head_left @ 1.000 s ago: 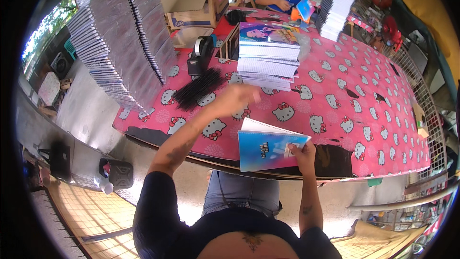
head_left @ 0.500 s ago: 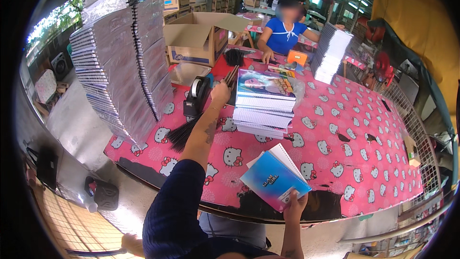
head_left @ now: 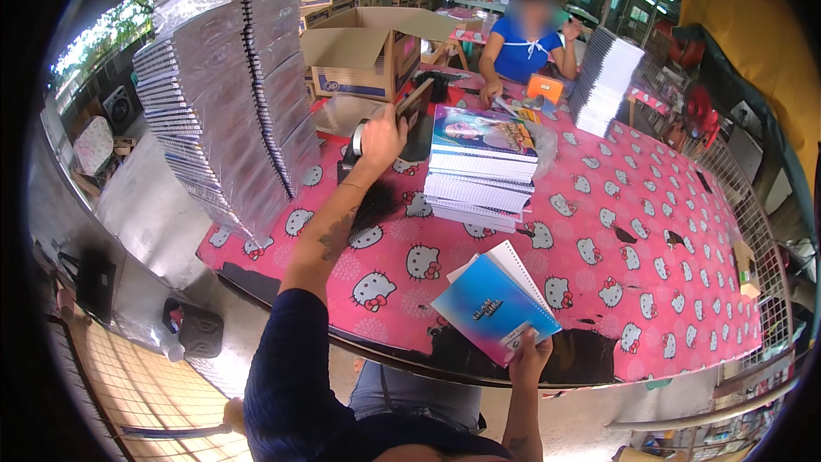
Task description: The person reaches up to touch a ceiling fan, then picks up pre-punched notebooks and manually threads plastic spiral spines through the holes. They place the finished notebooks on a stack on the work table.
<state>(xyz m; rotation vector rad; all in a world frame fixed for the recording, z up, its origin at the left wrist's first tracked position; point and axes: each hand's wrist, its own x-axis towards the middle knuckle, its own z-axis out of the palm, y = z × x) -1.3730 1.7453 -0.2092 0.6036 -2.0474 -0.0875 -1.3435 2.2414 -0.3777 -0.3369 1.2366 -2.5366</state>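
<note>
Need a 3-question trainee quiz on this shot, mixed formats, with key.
1. Multiple choice: which hand grips the blue-and-pink notebook cover? A) left B) right C) neither
2. True or false: the tablecloth is pink with white cat-face prints.
3. Compare: which stands nearer the camera wearer, the open cardboard box or the notebook stack with the illustrated cover on top?

Key:
1. B, the right hand.
2. True.
3. The notebook stack.
</note>
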